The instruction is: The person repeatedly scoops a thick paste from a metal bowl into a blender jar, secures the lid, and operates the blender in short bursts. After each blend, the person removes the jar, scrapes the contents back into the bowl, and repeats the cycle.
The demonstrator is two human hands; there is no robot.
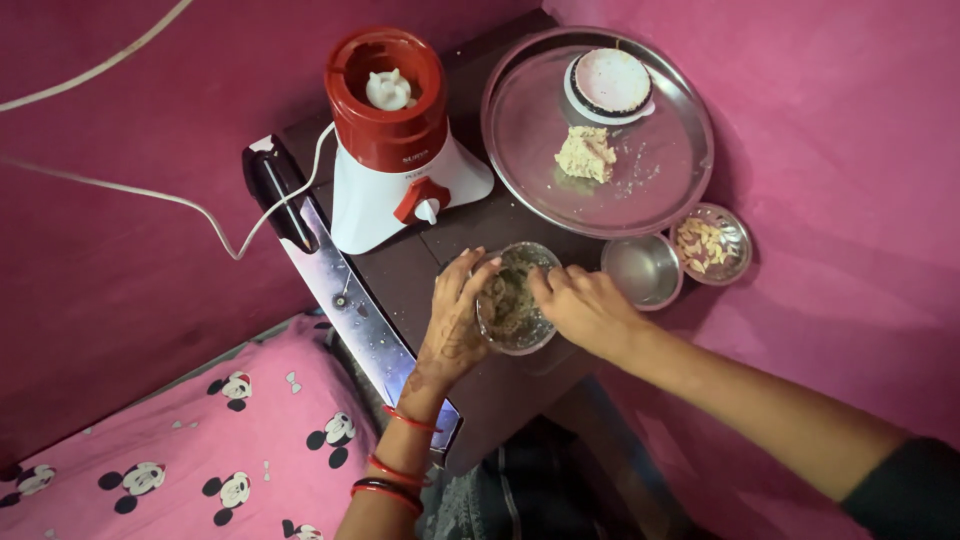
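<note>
Your left hand (455, 330) wraps spread fingers around the steel grinder jar (515, 297) on the dark counter (400, 270), steadying it; your right hand (585, 305) dips bunched fingers inside, scooping ground paste; the steel plate (530, 150) waits just beyond, the mixer base (395, 150) beside it.

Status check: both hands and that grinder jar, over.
Left hand grips steel jar. Right hand fingers inside, on ground paste. Mixer base close behind.

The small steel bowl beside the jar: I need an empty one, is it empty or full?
Empty: the small steel bowl shows only bare shiny metal inside, unlike the bowl of nuts next to it.
</note>
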